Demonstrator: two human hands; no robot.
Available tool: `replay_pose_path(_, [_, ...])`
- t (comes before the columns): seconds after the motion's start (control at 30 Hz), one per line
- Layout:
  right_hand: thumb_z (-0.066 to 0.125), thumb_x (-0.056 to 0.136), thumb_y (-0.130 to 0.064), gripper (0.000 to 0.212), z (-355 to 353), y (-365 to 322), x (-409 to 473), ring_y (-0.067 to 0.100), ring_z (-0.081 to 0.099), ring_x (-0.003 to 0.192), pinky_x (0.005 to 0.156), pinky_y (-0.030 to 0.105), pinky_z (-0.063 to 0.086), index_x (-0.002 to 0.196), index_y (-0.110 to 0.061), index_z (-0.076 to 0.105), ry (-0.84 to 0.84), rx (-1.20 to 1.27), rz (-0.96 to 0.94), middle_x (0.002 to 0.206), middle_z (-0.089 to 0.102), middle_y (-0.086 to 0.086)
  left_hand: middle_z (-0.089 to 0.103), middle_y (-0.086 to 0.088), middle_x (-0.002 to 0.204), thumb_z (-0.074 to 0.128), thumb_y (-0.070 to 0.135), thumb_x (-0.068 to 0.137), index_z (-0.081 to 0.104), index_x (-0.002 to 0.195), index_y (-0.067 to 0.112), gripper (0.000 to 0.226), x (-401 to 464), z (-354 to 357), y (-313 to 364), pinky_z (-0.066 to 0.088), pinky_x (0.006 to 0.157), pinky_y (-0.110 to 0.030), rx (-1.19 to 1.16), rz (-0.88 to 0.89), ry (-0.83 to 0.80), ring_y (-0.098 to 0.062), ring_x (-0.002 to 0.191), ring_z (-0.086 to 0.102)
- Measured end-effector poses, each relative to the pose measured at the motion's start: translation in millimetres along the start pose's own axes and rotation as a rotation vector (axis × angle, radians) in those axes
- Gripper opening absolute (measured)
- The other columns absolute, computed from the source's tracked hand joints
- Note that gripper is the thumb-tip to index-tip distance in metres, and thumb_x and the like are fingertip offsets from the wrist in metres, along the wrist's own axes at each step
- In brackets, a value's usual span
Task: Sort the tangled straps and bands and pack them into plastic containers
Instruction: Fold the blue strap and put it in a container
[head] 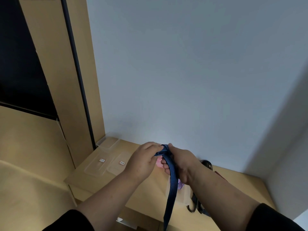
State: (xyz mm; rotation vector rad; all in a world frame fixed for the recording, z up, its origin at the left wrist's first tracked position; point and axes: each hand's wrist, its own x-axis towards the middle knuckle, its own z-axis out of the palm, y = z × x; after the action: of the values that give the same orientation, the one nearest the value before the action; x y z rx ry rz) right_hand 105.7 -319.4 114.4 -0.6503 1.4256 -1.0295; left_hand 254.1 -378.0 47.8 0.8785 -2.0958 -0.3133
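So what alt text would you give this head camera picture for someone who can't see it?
Two hands, left and right, hold a blue striped strap above a wooden table, its tail hanging down. Clear plastic lids lie at the left, dark scissors at the right, a pale wall behind.

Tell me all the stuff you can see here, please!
Blue striped elastic strap: one, dark and light blue, held up between both hands, tail hanging down.
Clear plastic container lids: two, see-through with small labels, flat on the table's left part.
Clear plastic container: one, see-through, back left corner of the table.
Black straps: a bunch, black, behind the right wrist.
Pink band: one, pink, partly hidden behind the hands.
Wooden table: one, tan, against the wall.
Left hand: grips the strap's top.
Right hand: grips the strap.
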Motion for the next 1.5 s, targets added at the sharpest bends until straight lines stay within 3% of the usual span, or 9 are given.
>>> replay_pose_path(0.2, [0.058,0.098,-0.041,0.039,2,12,-3,0.022,0.054,0.051,0.050,0.027,0.046,0.091,-0.005,0.071,0.075,0.011,-0.064,0.072,0.060,0.014,0.057,0.017,0.123,0.063,-0.006,0.083,0.070,0.117,0.020,0.043,-5,7,-1,0.035,0.101,-0.005,-0.035,0.100,0.103,0.000,0.114,0.053])
replay_pose_path(0.37, [0.053,0.098,-0.035,0.033,1,15,-8,0.019,0.054,0.045,0.045,0.024,0.045,0.085,-0.008,0.067,0.202,-0.329,-0.224,0.071,0.063,0.011,0.058,0.010,0.124,0.053,0.009,0.088,0.070,0.115,0.018,0.033,-8,8,-5,0.039,0.101,-0.012,0.028,0.252,0.090,-0.013,0.108,0.057])
replay_pose_path(0.53, [0.044,0.104,-0.028,0.015,4,25,-16,0.015,0.059,0.057,0.050,0.023,0.049,0.113,-0.035,0.054,0.194,-0.541,-0.473,0.088,0.071,0.011,0.059,0.005,0.127,0.054,0.005,0.092,0.070,0.117,0.015,0.032,-12,7,-13,0.040,0.103,-0.018,0.039,0.318,0.121,-0.017,0.111,0.057])
replay_pose_path(0.93, [0.053,0.101,-0.041,0.028,18,2,-29,0.023,0.055,0.050,0.047,0.028,0.045,0.103,-0.015,0.062,0.065,-0.105,-0.330,0.069,0.064,0.010,0.062,0.000,0.129,0.056,0.000,0.092,0.069,0.111,0.013,0.026,-6,-23,-6,0.050,0.098,-0.030,0.001,0.492,0.118,-0.019,0.114,0.061])
replay_pose_path(1.07, [0.057,0.098,-0.026,0.019,19,-4,-29,0.024,0.053,0.050,0.047,0.028,0.044,0.105,-0.009,0.056,0.039,-0.077,-0.346,0.066,0.063,0.011,0.059,0.001,0.131,0.053,-0.004,0.091,0.069,0.107,0.012,0.028,-4,-32,-2,0.049,0.099,-0.030,0.044,0.545,0.102,-0.021,0.116,0.061])
replay_pose_path(1.2, [0.055,0.094,-0.015,0.011,22,-4,-28,0.025,0.054,0.054,0.051,0.031,0.048,0.104,-0.014,0.050,0.076,-0.067,-0.453,0.070,0.067,0.010,0.052,0.005,0.133,0.041,-0.003,0.084,0.060,0.110,0.023,0.041,-15,-32,8,0.045,0.099,-0.022,-0.102,0.277,0.164,-0.013,0.119,0.057])
replay_pose_path(1.33, [0.052,0.100,-0.017,0.008,24,-1,-32,0.020,0.063,0.061,0.051,0.024,0.049,0.106,-0.018,0.047,0.108,-0.122,-0.585,0.083,0.071,0.011,0.062,0.001,0.117,0.049,0.002,0.094,0.059,0.112,0.035,0.038,-19,-27,32,0.057,0.084,-0.041,-0.630,-0.447,0.177,-0.018,0.095,0.067])
replay_pose_path(1.4, [0.050,0.103,-0.018,0.009,24,0,-35,0.013,0.067,0.062,0.051,0.018,0.047,0.110,-0.018,0.045,0.102,-0.186,-0.639,0.091,0.072,0.011,0.068,-0.011,0.105,0.050,0.011,0.096,0.062,0.115,0.021,0.025,-12,-30,43,0.059,0.066,-0.048,-0.930,-0.690,0.098,-0.026,0.076,0.067])
replay_pose_path(1.5, [0.050,0.103,-0.016,0.011,21,2,-39,0.005,0.067,0.063,0.052,0.014,0.047,0.112,-0.021,0.044,0.090,-0.276,-0.701,0.095,0.072,0.007,0.067,-0.018,0.092,0.053,0.019,0.098,0.063,0.115,0.005,0.025,-4,-36,51,0.055,0.055,-0.041,-1.129,-0.750,0.071,-0.029,0.065,0.061])
